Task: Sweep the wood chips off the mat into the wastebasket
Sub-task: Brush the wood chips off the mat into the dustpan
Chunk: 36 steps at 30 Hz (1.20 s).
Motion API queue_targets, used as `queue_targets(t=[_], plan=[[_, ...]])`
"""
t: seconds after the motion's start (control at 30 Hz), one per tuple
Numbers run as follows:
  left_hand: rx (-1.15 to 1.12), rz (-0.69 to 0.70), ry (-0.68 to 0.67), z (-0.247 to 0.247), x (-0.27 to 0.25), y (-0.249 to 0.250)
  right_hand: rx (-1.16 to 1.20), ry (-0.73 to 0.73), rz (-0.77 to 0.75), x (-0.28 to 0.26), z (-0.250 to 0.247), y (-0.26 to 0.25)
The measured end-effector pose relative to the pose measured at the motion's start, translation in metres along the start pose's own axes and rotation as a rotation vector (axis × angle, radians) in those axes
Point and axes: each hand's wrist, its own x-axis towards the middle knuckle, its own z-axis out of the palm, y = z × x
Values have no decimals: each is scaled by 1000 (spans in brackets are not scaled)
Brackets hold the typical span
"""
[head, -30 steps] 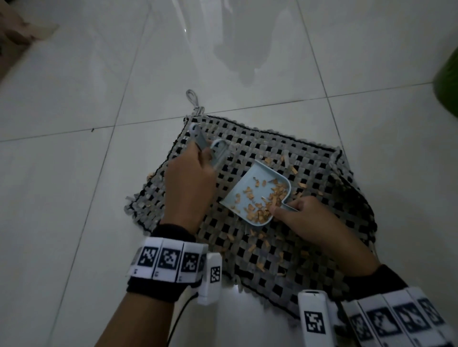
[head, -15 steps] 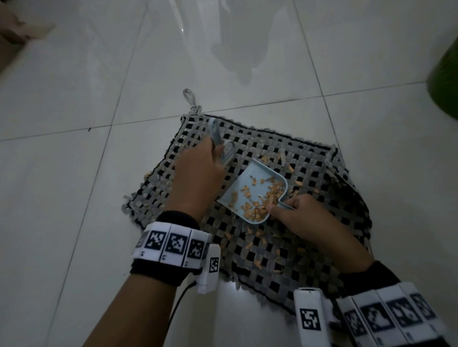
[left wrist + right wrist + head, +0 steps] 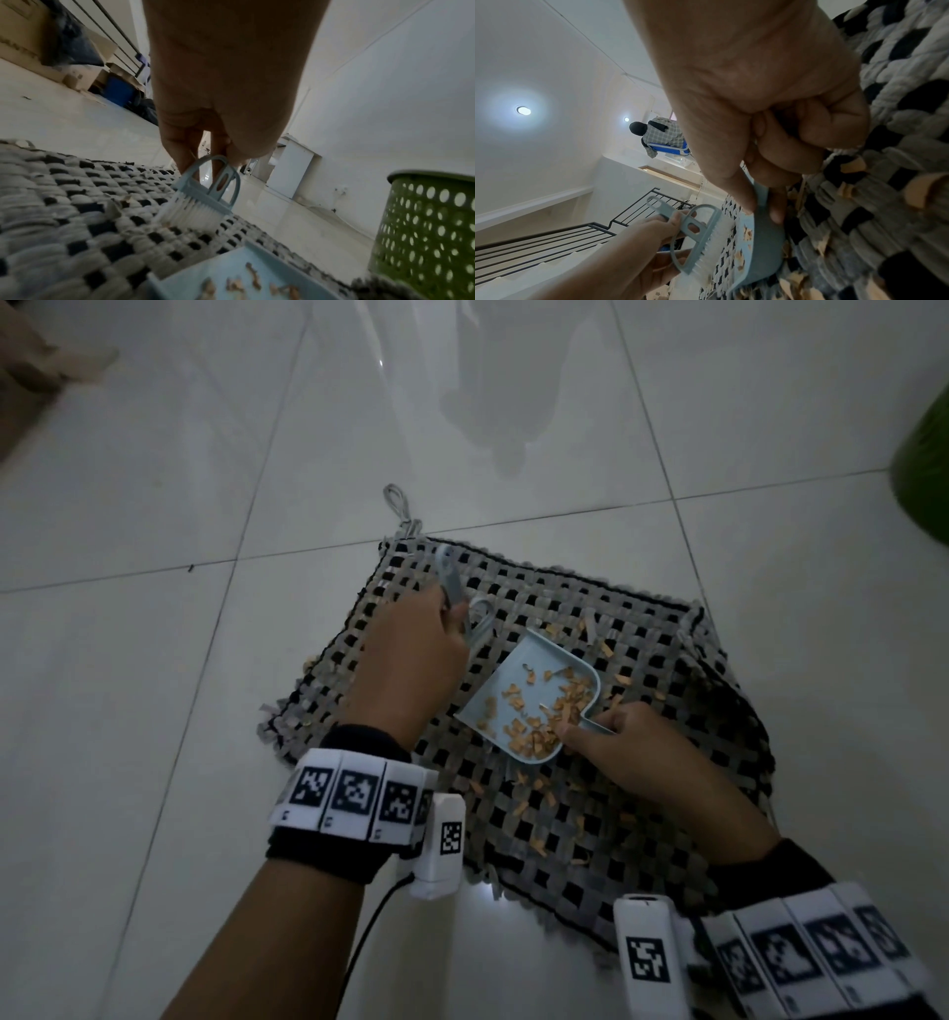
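A grey and black woven mat lies on the tiled floor, with tan wood chips scattered over it. My right hand grips the handle of a light blue dustpan that rests on the mat and holds a heap of chips. My left hand grips the handle of a small blue brush; its white bristles touch the mat just beyond the pan's open edge. The brush and the dustpan also show in the right wrist view. A green perforated wastebasket stands on the floor to the right of the mat.
White tiled floor surrounds the mat. The wastebasket's green side shows at the right edge of the head view. Cardboard boxes and a blue bin stand far off. A stair railing and a distant seated person appear behind.
My left hand has moved the brush rightward, closer to the dustpan's open edge. The right hand and the dustpan have stayed in place on the mat.
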Motion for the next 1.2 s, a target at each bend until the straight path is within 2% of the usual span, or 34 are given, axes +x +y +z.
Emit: queue_targets(t=[0.17, 0.4, 0.7, 0.8, 0.97, 1.13, 1.2], plan=[[130, -45, 101, -3, -6, -9, 20, -4, -7, 0, 0, 1], [162, -41, 108, -4, -5, -4, 25, -3, -3, -1, 0, 0], [20, -52, 159, -1, -8, -1, 39, 10, 12, 0, 1, 2], [52, -49, 135, 3, -8, 2, 20, 17, 16, 0, 1, 2], [38, -48, -10, 5, -6, 3, 22, 15, 1, 0, 1, 2], [-32, -68, 188, -9, -2, 2, 20, 9, 7, 0, 1, 1], [-35, -42, 201, -8, -1, 4, 22, 6, 9, 1, 1, 1]])
